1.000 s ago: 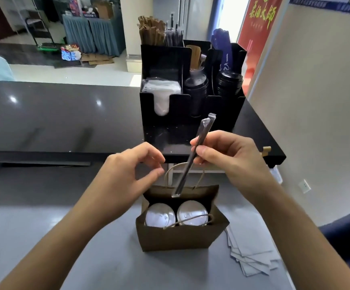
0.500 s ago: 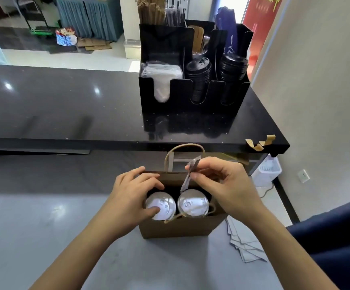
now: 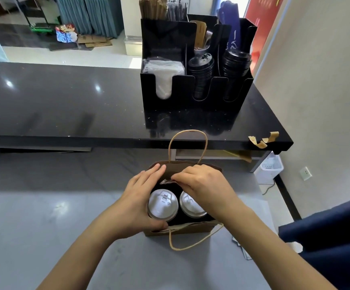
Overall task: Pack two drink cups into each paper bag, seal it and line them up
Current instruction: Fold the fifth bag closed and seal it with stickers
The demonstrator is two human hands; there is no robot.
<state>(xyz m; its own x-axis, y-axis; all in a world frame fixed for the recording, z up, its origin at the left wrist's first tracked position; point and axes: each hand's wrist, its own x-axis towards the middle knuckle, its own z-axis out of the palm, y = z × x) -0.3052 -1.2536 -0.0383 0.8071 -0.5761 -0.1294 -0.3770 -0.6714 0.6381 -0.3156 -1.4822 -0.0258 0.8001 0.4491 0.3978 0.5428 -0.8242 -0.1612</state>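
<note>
Paper bag (image 3: pixel 182 229) stands open on the grey table (image 3: pixel 44 216), near edge toward the camera. Two drink cups with white lids sit side by side inside: left cup (image 3: pixel 162 203), right cup (image 3: pixel 190 206), lids almost touching. Right cup is partly covered by the right hand.

Left hand (image 3: pixel 137 200): fingers extended over the bag's left wall, fingertips on the far inner wall, thumb curled against the near rim beside the left cup. It holds the mouth of the bag apart; the fingers wrap the bag's left side.

Right hand (image 3: pixel 203 185): fingers curled together, pinching the wrapped straw (image 3: pixel 166 181) at the far side of the bag, above the gap between the cups. Only a short end of the straw shows, lying nearly flat.

Change from 0.5 s ago: the straw stood tilted up out of the bag, most of its top end visible; now it is down inside, almost hidden. Right hand has dropped lower into the bag mouth. Left hand has shifted from resting on the left lid to the bag's left wall.

Far handle (image 3: pixel 187 143) stands upright; near handle (image 3: pixel 192 241) hangs forward onto the table. Black organiser (image 3: pixel 192 95) with lids and napkins sits on the dark counter (image 3: pixel 65 101) beyond. Paper sheets (image 3: pixel 243 248) lie right of the bag.
</note>
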